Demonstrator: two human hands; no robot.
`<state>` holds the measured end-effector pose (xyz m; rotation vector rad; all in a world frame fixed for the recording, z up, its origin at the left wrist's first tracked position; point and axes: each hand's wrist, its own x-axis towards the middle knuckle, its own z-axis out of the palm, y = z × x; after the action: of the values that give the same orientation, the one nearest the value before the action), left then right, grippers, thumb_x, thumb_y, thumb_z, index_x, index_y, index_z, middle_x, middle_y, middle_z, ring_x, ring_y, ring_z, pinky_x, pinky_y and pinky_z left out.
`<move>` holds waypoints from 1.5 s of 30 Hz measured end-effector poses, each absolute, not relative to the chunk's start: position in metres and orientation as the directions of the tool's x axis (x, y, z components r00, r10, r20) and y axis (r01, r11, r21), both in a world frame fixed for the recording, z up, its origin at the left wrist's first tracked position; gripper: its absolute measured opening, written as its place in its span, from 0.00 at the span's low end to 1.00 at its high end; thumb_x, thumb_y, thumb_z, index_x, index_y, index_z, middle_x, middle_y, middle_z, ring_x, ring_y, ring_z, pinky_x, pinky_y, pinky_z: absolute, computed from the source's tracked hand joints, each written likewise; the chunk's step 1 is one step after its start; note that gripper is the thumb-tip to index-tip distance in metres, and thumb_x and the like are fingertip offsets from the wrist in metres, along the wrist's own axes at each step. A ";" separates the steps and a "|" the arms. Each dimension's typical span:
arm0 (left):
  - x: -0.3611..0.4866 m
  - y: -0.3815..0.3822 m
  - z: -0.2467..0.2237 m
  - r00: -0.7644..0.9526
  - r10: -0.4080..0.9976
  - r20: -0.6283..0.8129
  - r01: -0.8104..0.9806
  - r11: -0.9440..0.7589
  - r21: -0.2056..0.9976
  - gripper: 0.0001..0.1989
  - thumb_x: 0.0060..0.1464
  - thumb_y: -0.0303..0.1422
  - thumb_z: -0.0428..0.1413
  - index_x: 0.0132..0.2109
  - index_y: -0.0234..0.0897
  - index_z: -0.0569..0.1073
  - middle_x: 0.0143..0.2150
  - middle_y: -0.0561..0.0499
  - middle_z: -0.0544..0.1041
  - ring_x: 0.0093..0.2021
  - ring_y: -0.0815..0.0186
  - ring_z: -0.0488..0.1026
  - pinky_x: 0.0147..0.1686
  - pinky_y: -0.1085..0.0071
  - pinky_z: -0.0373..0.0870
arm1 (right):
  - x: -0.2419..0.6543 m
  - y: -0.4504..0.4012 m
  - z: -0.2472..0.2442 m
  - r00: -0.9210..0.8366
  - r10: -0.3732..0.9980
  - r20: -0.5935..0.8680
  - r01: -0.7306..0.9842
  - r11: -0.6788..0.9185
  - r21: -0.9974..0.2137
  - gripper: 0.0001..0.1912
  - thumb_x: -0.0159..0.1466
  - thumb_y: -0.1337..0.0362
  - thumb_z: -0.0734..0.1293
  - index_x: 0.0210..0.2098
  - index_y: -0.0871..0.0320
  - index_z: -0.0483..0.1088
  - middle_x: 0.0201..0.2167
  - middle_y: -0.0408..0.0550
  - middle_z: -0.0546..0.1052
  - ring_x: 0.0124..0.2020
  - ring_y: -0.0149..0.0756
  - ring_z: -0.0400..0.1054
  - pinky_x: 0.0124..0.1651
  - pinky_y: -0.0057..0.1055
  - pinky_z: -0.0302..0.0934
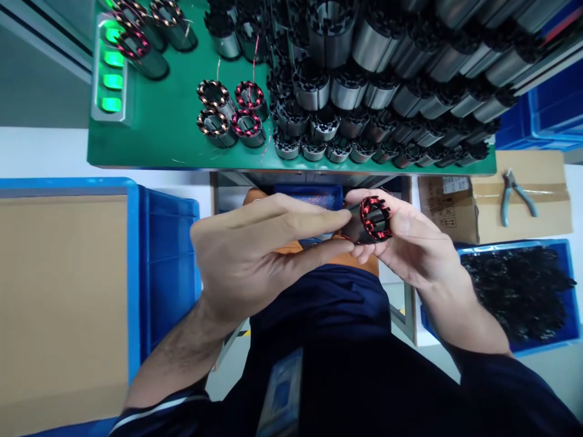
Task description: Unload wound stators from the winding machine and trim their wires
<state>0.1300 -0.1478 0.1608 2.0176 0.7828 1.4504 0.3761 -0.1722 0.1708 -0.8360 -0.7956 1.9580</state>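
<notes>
A dark metal cylinder [354,229] with red wire wound around slots at its open end is held between my two hands, in front of the green table's edge. My left hand [264,246] has its fingers stretched and pinches the cylinder's left side between fingers and thumb. Around its right side and underneath are the fingers of my right hand [410,240], with the thumb near the wound end. The wound end faces up and to the right.
The green table [159,136] bears copper- and red-wound cylinders [248,127], many unwound ones [359,91] and a green-lit strip [112,79]. A blue crate [168,273] stands left. At right are cutters [506,200] on a cardboard box [546,212] and a blue bin of black parts [519,291].
</notes>
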 end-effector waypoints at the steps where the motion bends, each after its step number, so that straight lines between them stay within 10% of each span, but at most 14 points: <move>1: 0.130 -0.148 0.161 0.257 0.701 0.666 0.162 -0.710 0.685 0.13 0.67 0.28 0.79 0.55 0.45 0.92 0.48 0.56 0.93 0.44 0.67 0.92 0.47 0.76 0.89 | 0.375 -0.172 0.171 -0.414 0.873 -0.259 -0.458 -0.445 -0.770 0.24 0.71 0.52 0.86 0.60 0.54 0.84 0.39 0.44 0.88 0.36 0.35 0.87 0.42 0.25 0.84; 7: 0.128 -0.151 0.164 0.342 0.684 0.644 0.232 -0.726 0.647 0.03 0.74 0.31 0.74 0.50 0.44 0.89 0.47 0.58 0.93 0.42 0.70 0.91 0.45 0.76 0.87 | 0.375 -0.171 0.164 -0.366 0.879 -0.307 -0.463 -0.458 -0.759 0.25 0.67 0.52 0.88 0.58 0.53 0.85 0.40 0.43 0.88 0.34 0.33 0.86 0.43 0.26 0.84; 13: 0.119 -0.154 0.112 0.467 0.712 0.524 0.394 -0.698 0.597 0.06 0.75 0.31 0.71 0.49 0.52 0.89 0.45 0.60 0.92 0.43 0.62 0.91 0.64 0.57 0.87 | 0.393 -0.169 0.159 -0.131 0.966 -0.225 -0.334 -0.257 -0.907 0.28 0.63 0.46 0.89 0.56 0.50 0.83 0.45 0.45 0.88 0.39 0.38 0.87 0.44 0.34 0.87; 23: 0.148 -0.149 0.130 0.138 0.924 0.356 -0.018 -0.357 0.934 0.09 0.66 0.34 0.80 0.51 0.49 0.92 0.51 0.51 0.92 0.53 0.57 0.90 0.58 0.56 0.89 | 0.381 -0.178 0.150 0.041 0.997 0.073 0.032 0.071 -0.997 0.30 0.63 0.45 0.91 0.57 0.46 0.84 0.51 0.48 0.89 0.49 0.44 0.88 0.51 0.38 0.87; 35: 0.158 -0.152 0.088 0.303 0.951 -0.061 -0.153 0.112 0.982 0.18 0.77 0.51 0.69 0.45 0.42 0.84 0.49 0.46 0.86 0.48 0.61 0.85 0.42 0.69 0.89 | 0.388 -0.189 0.147 -0.040 0.993 -0.113 -0.054 -0.115 -0.992 0.28 0.69 0.41 0.84 0.60 0.47 0.81 0.48 0.51 0.89 0.50 0.51 0.89 0.55 0.49 0.88; 45: 0.141 -0.137 0.130 0.390 0.918 0.074 -0.095 -0.040 0.995 0.12 0.71 0.47 0.75 0.51 0.46 0.93 0.49 0.45 0.90 0.43 0.59 0.88 0.35 0.67 0.87 | 0.388 -0.187 0.145 -0.144 0.989 -0.046 -0.017 -0.049 -0.999 0.33 0.62 0.53 0.91 0.63 0.50 0.84 0.46 0.48 0.88 0.42 0.42 0.85 0.47 0.36 0.84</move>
<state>0.1408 -0.1369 0.1296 1.3530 0.8201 0.9857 0.3880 -0.1872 0.1451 -1.1576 -1.2765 1.3598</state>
